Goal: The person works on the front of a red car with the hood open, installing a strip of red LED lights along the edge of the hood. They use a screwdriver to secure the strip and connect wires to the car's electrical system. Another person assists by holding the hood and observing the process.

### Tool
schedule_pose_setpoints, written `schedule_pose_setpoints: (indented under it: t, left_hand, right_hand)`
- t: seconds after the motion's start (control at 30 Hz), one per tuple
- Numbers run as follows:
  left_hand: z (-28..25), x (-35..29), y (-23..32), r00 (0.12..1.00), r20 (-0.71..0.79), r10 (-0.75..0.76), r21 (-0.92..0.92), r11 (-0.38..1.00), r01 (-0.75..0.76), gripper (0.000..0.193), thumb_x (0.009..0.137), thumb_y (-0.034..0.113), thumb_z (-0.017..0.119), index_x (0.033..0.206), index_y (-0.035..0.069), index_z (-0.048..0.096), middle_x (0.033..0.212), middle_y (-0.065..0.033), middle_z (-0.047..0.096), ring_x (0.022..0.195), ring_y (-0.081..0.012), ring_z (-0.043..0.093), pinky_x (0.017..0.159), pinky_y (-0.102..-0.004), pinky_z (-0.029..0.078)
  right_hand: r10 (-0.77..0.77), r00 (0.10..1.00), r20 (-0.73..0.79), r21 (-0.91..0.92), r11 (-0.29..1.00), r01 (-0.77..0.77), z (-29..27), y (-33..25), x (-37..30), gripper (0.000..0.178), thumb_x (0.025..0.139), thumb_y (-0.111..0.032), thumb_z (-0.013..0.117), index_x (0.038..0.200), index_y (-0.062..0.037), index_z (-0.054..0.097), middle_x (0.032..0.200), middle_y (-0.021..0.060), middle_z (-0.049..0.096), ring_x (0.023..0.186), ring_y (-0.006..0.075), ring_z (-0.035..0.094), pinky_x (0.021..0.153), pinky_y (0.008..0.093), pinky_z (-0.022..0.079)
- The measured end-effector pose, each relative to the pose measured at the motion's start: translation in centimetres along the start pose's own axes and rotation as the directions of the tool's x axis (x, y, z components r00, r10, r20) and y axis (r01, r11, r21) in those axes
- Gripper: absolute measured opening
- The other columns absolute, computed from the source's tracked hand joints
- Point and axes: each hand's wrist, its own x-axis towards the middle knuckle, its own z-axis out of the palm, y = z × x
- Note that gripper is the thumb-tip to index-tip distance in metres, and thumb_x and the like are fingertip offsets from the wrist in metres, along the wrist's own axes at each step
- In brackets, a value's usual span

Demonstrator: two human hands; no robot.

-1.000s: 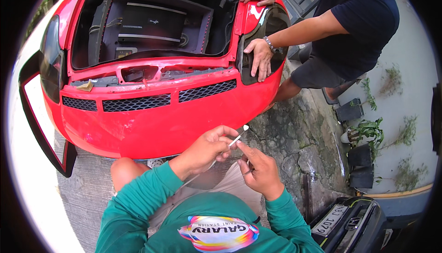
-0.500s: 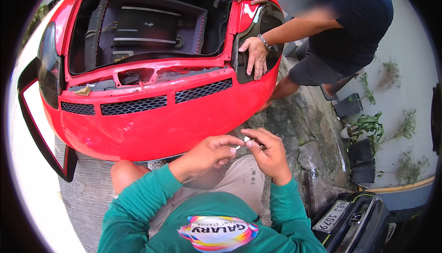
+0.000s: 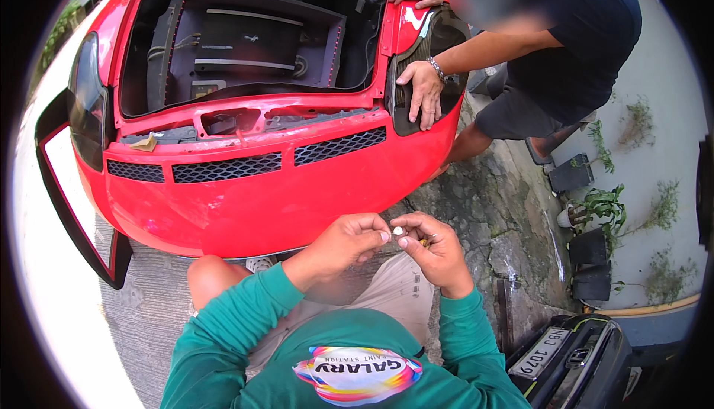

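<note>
In front of my lap my two hands are held close together with a narrow gap between their fingertips. My right hand pinches a small white rounded piece between thumb and fingertips; its exact kind is too small to tell. Something dark and yellowish shows in the curl of that hand's fingers. My left hand has thumb and forefinger pressed together, and whatever lies between them cannot be made out. Just beyond both hands is the glossy red bumper of a car, which neither hand touches.
The car's open front bay holds a black flat amplifier-like box. A co-worker's hand rests on the dark headlight at the right. A black frame stands at left. Potted plants and a black car part with a plate lie right.
My fingertips have drawn slightly apart, and the white piece in my right hand shows more fully. The whole view has shifted a little; the co-worker's hands stay on the car.
</note>
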Motion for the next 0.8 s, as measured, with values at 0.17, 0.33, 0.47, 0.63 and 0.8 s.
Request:
schedule_pose_setpoints:
  t: [0.17,0.33,0.47,0.63,0.8]
  left_hand:
    - [0.4,0.9,0.0,0.999,-0.035,0.028,0.082,0.996,-0.025,0.013,0.105,0.019,0.065,0.103,0.006,0.068,0.077,0.0062,0.054,0.062,-0.0037,0.045,0.054,-0.023,0.035]
    - [0.3,0.0,-0.4,0.995,-0.078,0.064,0.108,0.993,-0.055,0.01,0.105,0.015,0.065,0.103,0.006,0.068,0.077,0.0056,0.055,0.062,-0.0038,0.046,0.054,-0.022,0.035]
    - [0.5,0.1,-0.5,0.996,-0.068,0.06,0.077,0.996,-0.054,0.008,0.105,0.014,0.065,0.104,0.006,0.068,0.081,0.004,0.057,0.064,-0.0043,0.047,0.055,-0.0217,0.036]
    - [0.4,0.3,-0.7,0.992,-0.101,0.081,0.135,0.989,-0.067,0.009,0.105,0.014,0.065,0.102,0.006,0.068,0.08,0.0038,0.058,0.064,-0.004,0.047,0.055,-0.0218,0.036]
    - [0.7,0.0,-0.6,0.985,-0.114,0.129,0.185,0.977,-0.106,0.01,0.105,0.014,0.064,0.101,0.005,0.068,0.076,0.0047,0.057,0.062,-0.0034,0.047,0.053,-0.0217,0.035]
  right_hand:
    - [0.086,0.995,-0.041,0.107,0.991,-0.082,-0.3,0.0,-0.9,0.03,0.096,-0.005,0.072,0.125,0.0021,0.071,0.101,0.0042,0.068,0.086,0.0078,0.06,0.077,0.0238,0.048]
    - [-0.022,1.0,0.0,-0.109,0.994,0.022,-0.4,-1.4,0.3,0.022,0.094,-0.006,0.074,0.116,-0.0026,0.075,0.097,0.0051,0.073,0.077,0.0108,0.063,0.07,0.028,0.051]
    - [0.018,0.999,0.027,-0.163,0.987,-0.014,-0.8,-1.7,0.4,0.019,0.094,-0.009,0.073,0.113,-0.0029,0.074,0.089,0.0048,0.073,0.073,0.0098,0.062,0.068,0.0284,0.051]
    - [-0.003,1.0,0.013,-0.213,0.977,0.006,-0.5,-1.9,0.4,0.019,0.093,-0.008,0.074,0.111,-0.0026,0.073,0.089,0.0051,0.073,0.073,0.0098,0.062,0.068,0.0278,0.051]
    - [0.008,0.999,0.039,-0.21,0.978,0.0,-0.3,-2.3,0.5,0.017,0.094,-0.007,0.074,0.11,-0.0019,0.07,0.089,0.0038,0.072,0.073,0.0084,0.061,0.067,0.0269,0.051]
